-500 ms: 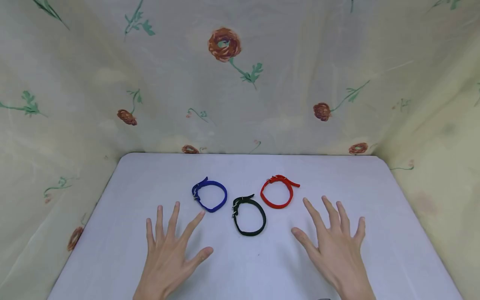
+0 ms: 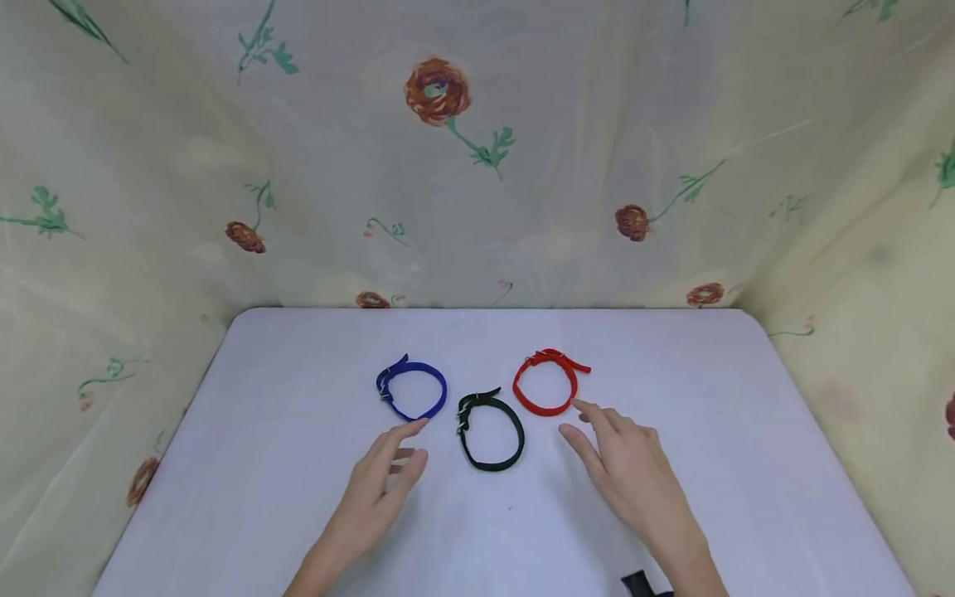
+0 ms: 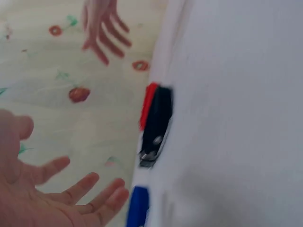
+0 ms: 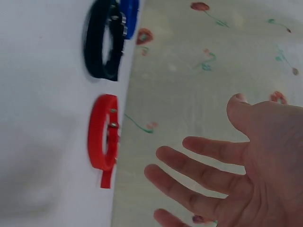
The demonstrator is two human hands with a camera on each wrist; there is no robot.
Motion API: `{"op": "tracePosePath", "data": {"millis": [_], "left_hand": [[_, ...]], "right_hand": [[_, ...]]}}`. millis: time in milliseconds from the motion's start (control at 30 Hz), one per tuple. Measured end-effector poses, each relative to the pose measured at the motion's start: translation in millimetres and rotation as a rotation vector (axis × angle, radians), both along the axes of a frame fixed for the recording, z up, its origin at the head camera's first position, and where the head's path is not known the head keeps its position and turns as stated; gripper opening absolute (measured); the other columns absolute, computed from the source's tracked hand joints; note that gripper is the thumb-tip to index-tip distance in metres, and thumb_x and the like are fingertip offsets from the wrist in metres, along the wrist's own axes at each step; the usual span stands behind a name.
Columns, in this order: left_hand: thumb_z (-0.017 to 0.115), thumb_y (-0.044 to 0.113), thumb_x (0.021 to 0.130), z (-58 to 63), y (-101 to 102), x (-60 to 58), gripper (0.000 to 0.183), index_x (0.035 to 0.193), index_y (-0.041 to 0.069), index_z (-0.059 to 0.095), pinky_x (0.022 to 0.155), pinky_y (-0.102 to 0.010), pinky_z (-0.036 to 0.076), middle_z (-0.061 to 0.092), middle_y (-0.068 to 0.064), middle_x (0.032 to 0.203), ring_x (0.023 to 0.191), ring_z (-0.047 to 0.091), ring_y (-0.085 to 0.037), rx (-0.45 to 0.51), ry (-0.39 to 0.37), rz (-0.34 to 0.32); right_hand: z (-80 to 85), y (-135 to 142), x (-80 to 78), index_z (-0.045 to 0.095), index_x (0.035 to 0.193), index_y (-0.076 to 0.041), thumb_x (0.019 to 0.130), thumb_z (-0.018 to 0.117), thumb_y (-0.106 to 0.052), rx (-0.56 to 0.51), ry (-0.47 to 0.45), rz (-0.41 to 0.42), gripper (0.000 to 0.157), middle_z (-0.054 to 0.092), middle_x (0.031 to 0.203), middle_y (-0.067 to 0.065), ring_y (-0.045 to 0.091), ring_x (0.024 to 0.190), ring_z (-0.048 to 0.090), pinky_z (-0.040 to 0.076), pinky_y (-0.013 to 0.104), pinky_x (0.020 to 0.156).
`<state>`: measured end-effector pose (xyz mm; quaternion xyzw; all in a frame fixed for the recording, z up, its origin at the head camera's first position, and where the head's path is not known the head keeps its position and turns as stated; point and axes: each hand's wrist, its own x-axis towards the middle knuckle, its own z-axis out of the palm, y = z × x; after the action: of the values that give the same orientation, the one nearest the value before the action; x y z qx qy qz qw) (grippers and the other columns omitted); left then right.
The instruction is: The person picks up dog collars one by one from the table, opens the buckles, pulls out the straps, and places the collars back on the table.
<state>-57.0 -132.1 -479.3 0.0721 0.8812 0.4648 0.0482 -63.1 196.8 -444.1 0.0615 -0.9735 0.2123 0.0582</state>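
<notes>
Three buckled collars lie as loops on the white table: a blue collar point(image 2: 384, 385) to the left, a black collar point(image 2: 492, 467) nearer in the middle, and a red collar point(image 2: 545, 410) to the right. My left hand point(image 2: 369, 497) is beside the near edge of the blue one, with loosely bent fingers and nothing held. Close by the red one's near right side is my right hand point(image 2: 634, 473), its thumb apart and its palm bare. Whether the fingertips touch the collars cannot be told from the head view; the right wrist view shows the right hand point(image 4: 227, 179) apart from the red collar point(image 4: 97, 137).
The white tabletop point(image 2: 224, 481) has rounded far corners. Flower-printed cloth point(image 2: 552, 224) hangs behind it and along both sides. A black strap end point(image 2: 637, 583) shows by the right wrist at the bottom edge.
Both hands have turned inward from palm-down with spread fingers, and their fingers have drawn together and bent. The left hand has moved rightward, the right hand slightly leftward. The collars stay in place.
</notes>
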Motion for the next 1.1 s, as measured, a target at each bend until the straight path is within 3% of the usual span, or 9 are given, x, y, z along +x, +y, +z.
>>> {"op": "tracePosePath", "data": {"millis": [67, 167, 333, 433, 667, 833, 1100], "left_hand": [[0.052, 0.044, 0.114, -6.2, 7.8, -7.4, 0.044, 0.155, 0.029, 0.054, 0.102, -0.044, 0.061, 0.062, -0.01, 0.153, 0.126, 0.071, -0.03, 0.153, -0.078, 0.007], [0.05, 0.044, 0.115, -13.8, 18.3, -15.9, 0.047, 0.154, 0.019, 0.055, 0.095, -0.037, 0.064, 0.063, -0.019, 0.151, 0.123, 0.073, -0.034, 0.31, -0.185, 0.024], [0.047, 0.049, 0.115, -19.8, 31.8, -25.1, 0.062, 0.16, 0.006, 0.045, 0.096, -0.044, 0.065, 0.05, -0.03, 0.161, 0.129, 0.068, -0.044, 0.463, -0.331, 0.046], [0.045, 0.049, 0.115, -22.2, 37.3, -29.7, 0.064, 0.162, 0.006, 0.041, 0.098, -0.046, 0.064, 0.04, -0.032, 0.166, 0.133, 0.066, -0.046, 0.499, -0.405, 0.039], [0.044, 0.046, 0.116, -27.6, 46.6, -38.1, 0.063, 0.165, 0.007, 0.036, 0.099, -0.043, 0.064, 0.031, -0.031, 0.17, 0.129, 0.068, -0.04, 0.528, -0.508, 0.013], [0.045, 0.046, 0.115, -27.7, 49.3, -38.2, 0.064, 0.166, 0.009, 0.034, 0.097, -0.042, 0.064, 0.034, -0.031, 0.168, 0.122, 0.07, -0.03, 0.528, -0.544, 0.034], [0.047, 0.043, 0.115, -27.5, 53.0, -39.7, 0.063, 0.165, 0.008, 0.032, 0.096, -0.04, 0.064, 0.038, -0.032, 0.166, 0.118, 0.072, -0.028, 0.548, -0.536, 0.044]], "right_hand": [[-7.3, -4.9, -9.5, 0.065, 0.143, -0.006, 0.11, 0.06, -0.048, -0.016, -0.013, 0.022, 0.053, 0.077, 0.125, 0.013, 0.032, 0.104, 0.073, 0.054, 0.062, 0.1], [-20.8, -12.2, -20.6, 0.067, 0.14, -0.005, 0.108, 0.065, -0.041, -0.042, -0.023, 0.031, 0.047, 0.076, 0.121, 0.014, 0.029, 0.098, 0.074, 0.06, 0.054, 0.093], [-41.3, -21.1, -31.0, 0.072, 0.122, -0.002, 0.106, 0.071, -0.033, -0.048, 0.004, 0.02, 0.034, 0.073, 0.109, 0.016, 0.026, 0.086, 0.071, 0.061, 0.047, 0.078], [-48.4, -24.2, -34.5, 0.071, 0.11, -0.001, 0.104, 0.074, -0.028, -0.053, 0.029, 0.008, 0.028, 0.071, 0.099, 0.015, 0.024, 0.081, 0.069, 0.058, 0.043, 0.071], [-61.1, -35.0, -45.5, 0.067, 0.105, 0.002, 0.099, 0.08, -0.02, -0.115, -0.021, -0.049, 0.027, 0.065, 0.084, 0.011, 0.017, 0.069, 0.056, 0.051, 0.026, 0.062], [-68.1, -44.3, -46.9, 0.068, 0.102, 0.003, 0.098, 0.081, -0.019, -0.109, -0.068, -0.069, 0.026, 0.067, 0.078, 0.01, 0.015, 0.063, 0.056, 0.05, 0.026, 0.06], [-66.5, -54.1, -47.9, 0.071, 0.098, 0.001, 0.1, 0.077, -0.016, -0.137, -0.095, -0.034, 0.018, 0.071, 0.082, 0.008, 0.014, 0.068, 0.061, 0.054, 0.029, 0.063]]}}
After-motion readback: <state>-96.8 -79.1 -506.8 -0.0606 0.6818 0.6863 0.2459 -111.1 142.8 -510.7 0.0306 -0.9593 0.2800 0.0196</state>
